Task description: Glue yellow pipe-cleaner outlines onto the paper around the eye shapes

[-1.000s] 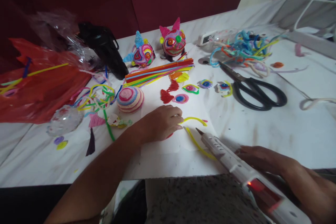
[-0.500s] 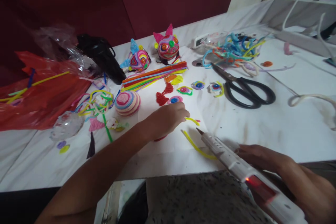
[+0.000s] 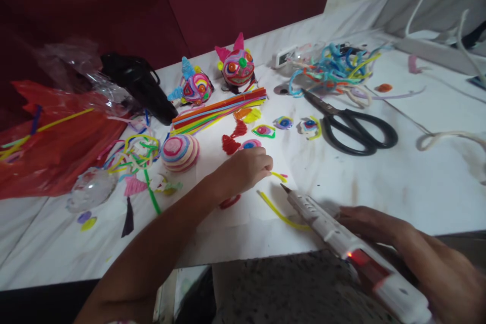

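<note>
My left hand (image 3: pixel 246 168) is closed in a pinch over a white sheet (image 3: pixel 228 217), with a short yellow pipe cleaner (image 3: pixel 278 176) sticking out past its fingertips. My right hand (image 3: pixel 406 248) wraps round a white hot-glue pen (image 3: pixel 337 235) with a small red light glowing on it. The pen's dark tip points at the yellow piece, a short gap away. Below the tip lies a longer, curved yellow pipe cleaner (image 3: pixel 279 211). Beside my left hand are a blue and pink coiled eye shape (image 3: pixel 250 145) and red wound pieces (image 3: pixel 230 145); a red curved piece (image 3: pixel 230 202) is partly under its wrist.
Black-handled scissors (image 3: pixel 353 126) lie to the right, beside finished eye shapes (image 3: pixel 309 126). Behind are a pipe cleaner bundle (image 3: pixel 220 109), two decorated animal heads (image 3: pixel 238 67) and a tangled heap (image 3: pixel 337 73). A striped dome (image 3: pixel 179 152) and red plastic bag (image 3: pixel 64 147) are left.
The view has shifted slightly, so things on the table sit a little further left. Both hands keep their grips, and the pen tip remains near the yellow piece.
</note>
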`<state>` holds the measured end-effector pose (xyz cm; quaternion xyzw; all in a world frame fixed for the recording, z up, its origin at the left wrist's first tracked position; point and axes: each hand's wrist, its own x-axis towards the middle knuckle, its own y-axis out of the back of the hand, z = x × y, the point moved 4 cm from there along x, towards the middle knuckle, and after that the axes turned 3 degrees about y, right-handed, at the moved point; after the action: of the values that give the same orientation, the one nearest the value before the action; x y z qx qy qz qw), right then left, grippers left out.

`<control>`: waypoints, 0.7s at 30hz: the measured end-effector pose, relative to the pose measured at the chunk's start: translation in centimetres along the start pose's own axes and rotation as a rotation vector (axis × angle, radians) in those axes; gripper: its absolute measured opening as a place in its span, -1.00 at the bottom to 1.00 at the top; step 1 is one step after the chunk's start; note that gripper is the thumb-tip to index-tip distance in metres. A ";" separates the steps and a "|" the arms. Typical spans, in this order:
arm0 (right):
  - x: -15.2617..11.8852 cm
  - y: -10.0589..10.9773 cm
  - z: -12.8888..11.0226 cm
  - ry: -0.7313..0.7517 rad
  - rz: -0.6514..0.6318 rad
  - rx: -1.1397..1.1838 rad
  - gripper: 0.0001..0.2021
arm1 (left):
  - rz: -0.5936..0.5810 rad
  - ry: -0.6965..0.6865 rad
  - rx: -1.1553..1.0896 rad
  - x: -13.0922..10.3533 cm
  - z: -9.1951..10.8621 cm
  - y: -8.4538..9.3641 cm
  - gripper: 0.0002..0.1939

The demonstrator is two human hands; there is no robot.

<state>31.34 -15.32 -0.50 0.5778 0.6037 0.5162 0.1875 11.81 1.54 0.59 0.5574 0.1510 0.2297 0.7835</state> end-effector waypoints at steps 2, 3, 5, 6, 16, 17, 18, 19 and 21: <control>0.1 -0.2 -0.3 0.052 -0.053 -0.011 -0.49 | -0.018 -0.007 0.011 0.0 0.1 0.0 -0.82; 0.1 -0.2 -0.4 0.068 -0.065 -0.016 -0.49 | -0.026 -0.009 0.019 0.0 0.1 -0.1 -0.82; 0.2 -0.2 -0.3 0.068 -0.072 -0.025 -0.50 | -0.032 -0.018 0.036 0.0 0.2 -0.1 -0.81; 0.3 -0.2 -0.3 0.070 -0.075 -0.029 -0.50 | -0.032 -0.023 0.045 -0.1 0.2 0.0 -0.80; 1.4 -0.2 -0.8 0.113 -0.077 -0.001 -0.48 | -0.057 -0.024 0.100 -0.1 0.4 -0.1 -0.82; 1.6 -0.2 -1.0 0.118 -0.074 0.006 -0.48 | -0.054 -0.027 0.102 -0.1 0.3 -0.1 -0.82; 1.9 -0.2 -1.1 0.119 -0.075 0.013 -0.48 | -0.051 -0.029 0.105 -0.1 0.3 -0.2 -0.81; 2.1 -0.1 -1.2 0.119 -0.077 0.015 -0.47 | -0.047 -0.029 0.111 -0.1 0.3 -0.2 -0.81; 2.5 -0.1 -1.5 0.133 -0.083 0.009 -0.47 | -0.037 -0.030 0.126 -0.1 0.2 -0.3 -0.79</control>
<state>29.41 -13.67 0.95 0.5177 0.6406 0.5424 0.1657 11.87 1.23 0.39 0.6061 0.1639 0.1968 0.7531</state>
